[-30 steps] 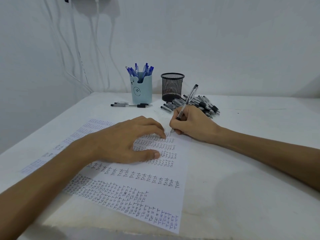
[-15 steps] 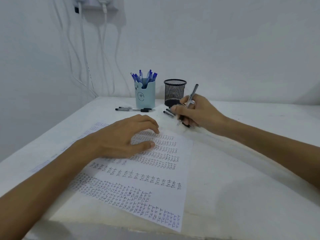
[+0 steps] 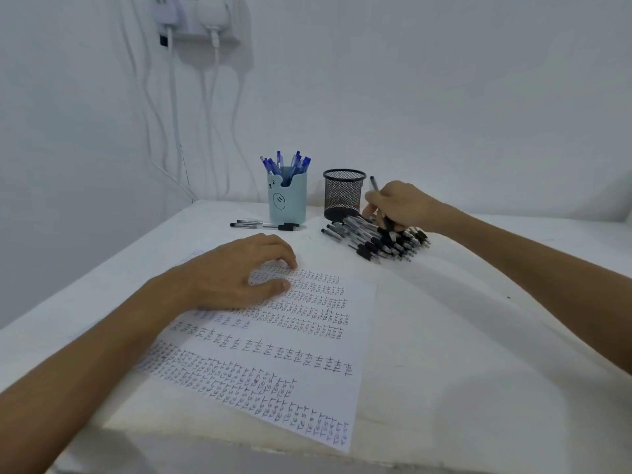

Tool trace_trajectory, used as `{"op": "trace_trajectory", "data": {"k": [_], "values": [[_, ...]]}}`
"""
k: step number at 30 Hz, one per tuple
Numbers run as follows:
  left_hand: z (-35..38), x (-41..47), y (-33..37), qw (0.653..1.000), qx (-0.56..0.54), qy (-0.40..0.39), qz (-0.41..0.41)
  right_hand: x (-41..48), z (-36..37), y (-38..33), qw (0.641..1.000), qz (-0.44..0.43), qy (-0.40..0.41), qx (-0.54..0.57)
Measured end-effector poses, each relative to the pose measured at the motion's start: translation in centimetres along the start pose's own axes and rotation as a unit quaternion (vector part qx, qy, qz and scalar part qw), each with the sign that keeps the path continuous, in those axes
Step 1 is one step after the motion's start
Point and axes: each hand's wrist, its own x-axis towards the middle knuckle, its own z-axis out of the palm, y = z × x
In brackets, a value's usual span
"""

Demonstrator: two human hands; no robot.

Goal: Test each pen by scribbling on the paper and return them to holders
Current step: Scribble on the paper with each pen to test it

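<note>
White tabletop (image 3: pixel 478 336) against a bare white wall: our left hand (image 3: pixel 236 271) rests on the paper (image 3: pixel 307 354), fingers loosely bent and gripping nothing. Their tips touch a sheet covered in rows of the handwritten word "Test". Our right hand (image 3: pixel 398 203) hovers over the pile of black pens (image 3: pixel 372 244), its fingers curled around one black pen (image 3: pixel 374 185). The pen's upper end sticks up above the knuckles and its lower end points down into the heap just under the fingertips. Just to the left of those fingers stands the black mesh holder (image 3: pixel 343 196); we cannot tell whether it holds anything. Farther left, beyond our left fingertips, stands the pale blue holder (image 3: pixel 287 203), packed with blue pens (image 3: pixel 290 162). Two loose pens (image 3: pixel 266 225) lie flat at its foot, between it and our left fingertips. Chargers (image 3: pixel 195 18) plugged in high on the wall trail white cables (image 3: pixel 175 114) down behind the table's far-left corner.
</note>
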Motion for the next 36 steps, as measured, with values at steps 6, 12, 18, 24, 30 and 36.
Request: {"op": "trace_trajectory", "data": {"k": [6, 12, 18, 24, 30, 36], "values": [[0.0, 0.0, -0.7, 1.000, 0.000, 0.003, -0.006, 1.8, 0.2, 0.1, 0.965, -0.056, 0.039, -0.255], [-0.1, 0.0, -1.1, 1.000, -0.003, 0.010, -0.004, 1.3, 1.7, -0.3, 0.935, -0.071, 0.062, -0.342], [-0.2, 0.1, -1.4, 1.000, -0.001, 0.009, -0.007, 0.5, 3.2, -2.4, 0.913, -0.160, 0.170, -0.334], [-0.4, -0.2, -1.8, 1.000, -0.010, 0.029, -0.006, 1.1, 7.4, -5.6, 0.903, -0.311, 0.101, -0.281], [-0.6, -0.3, -2.3, 0.997, -0.026, 0.066, -0.011, 3.3, 11.0, -6.7, 0.893, -0.316, 0.062, -0.315], [-0.6, -0.5, -2.9, 0.996, -0.051, 0.079, -0.004, 4.2, 12.4, -6.3, 0.903, -0.294, 0.043, -0.310]]}}
